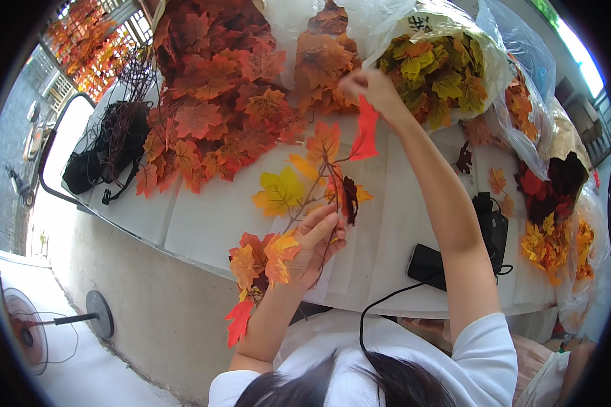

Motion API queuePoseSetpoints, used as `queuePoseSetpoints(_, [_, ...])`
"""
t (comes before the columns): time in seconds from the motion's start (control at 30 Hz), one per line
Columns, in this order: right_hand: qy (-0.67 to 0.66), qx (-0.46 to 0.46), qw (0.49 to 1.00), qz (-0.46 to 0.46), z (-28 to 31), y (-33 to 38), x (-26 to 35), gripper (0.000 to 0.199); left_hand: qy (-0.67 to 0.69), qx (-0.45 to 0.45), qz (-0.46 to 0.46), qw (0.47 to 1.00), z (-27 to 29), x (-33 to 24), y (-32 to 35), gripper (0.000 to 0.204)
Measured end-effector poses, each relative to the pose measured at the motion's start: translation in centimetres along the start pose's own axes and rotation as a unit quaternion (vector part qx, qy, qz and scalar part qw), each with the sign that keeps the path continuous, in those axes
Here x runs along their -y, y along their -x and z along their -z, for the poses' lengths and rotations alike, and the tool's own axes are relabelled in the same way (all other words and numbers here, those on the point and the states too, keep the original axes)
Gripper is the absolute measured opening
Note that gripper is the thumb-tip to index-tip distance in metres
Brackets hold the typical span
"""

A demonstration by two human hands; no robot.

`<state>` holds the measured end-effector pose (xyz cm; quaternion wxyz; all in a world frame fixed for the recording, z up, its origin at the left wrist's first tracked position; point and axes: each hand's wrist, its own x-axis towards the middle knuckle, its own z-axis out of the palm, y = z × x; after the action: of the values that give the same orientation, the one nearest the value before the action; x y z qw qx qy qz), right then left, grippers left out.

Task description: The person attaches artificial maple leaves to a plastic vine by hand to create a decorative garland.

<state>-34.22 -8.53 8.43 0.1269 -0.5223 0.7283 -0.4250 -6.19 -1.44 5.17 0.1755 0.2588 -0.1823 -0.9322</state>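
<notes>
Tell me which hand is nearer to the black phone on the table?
Left. The left hand holds the leaf branch just beside the black phone; the right hand is raised far beyond it, pinching a red leaf.

My leaf garland [305, 197] looks like matt cloth on thin wire; the bags [502, 61] are glossy clear plastic; the table [204, 224] is smooth.

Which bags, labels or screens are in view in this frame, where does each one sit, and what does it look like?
Clear plastic bag: far table edge, centre-right, bulging with yellow-green leaves.
Label: on top of that bag, small and pale with dark marks.
Second clear bag: right of the first, holding orange leaves.
Third clear bag: right table end, with red, dark and yellow leaves.
Phone: near table edge, dark flat rectangle, screen off, black cable attached.
</notes>
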Motion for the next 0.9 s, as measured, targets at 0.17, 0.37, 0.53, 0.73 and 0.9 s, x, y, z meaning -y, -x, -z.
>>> queuePoseSetpoints(0.17, [0.289,-0.167,0.941,0.049,-2.5,-3.9,1.5,0.021,0.021,0.001,-0.002,1.0,-0.5,0.1,-0.2,0.029])
queuePoseSetpoints(0.37, [-0.051,-0.169,0.981,0.08,-0.1,1.4,3.5,0.019,0.015,0.057,-0.005,0.998,-0.1,0.2,-0.6,0.031])
queuePoseSetpoints(0.53, [-0.116,-0.14,0.981,-0.075,4.6,13.0,6.5,0.013,0.054,0.048,0.044,0.996,-0.5,0.7,-2.1,0.029])
queuePoseSetpoints(0.73, [-0.263,-0.059,0.953,-0.14,4.3,21.6,7.5,0.014,-0.045,0.091,0.011,0.995,-1.5,2.5,-3.0,0.023])
queuePoseSetpoints(0.9, [-0.369,-0.115,0.916,-0.105,1.9,24.7,7.1,0.013,-0.195,0.106,-0.167,0.961,-3.0,2.9,-3.0,0.019])
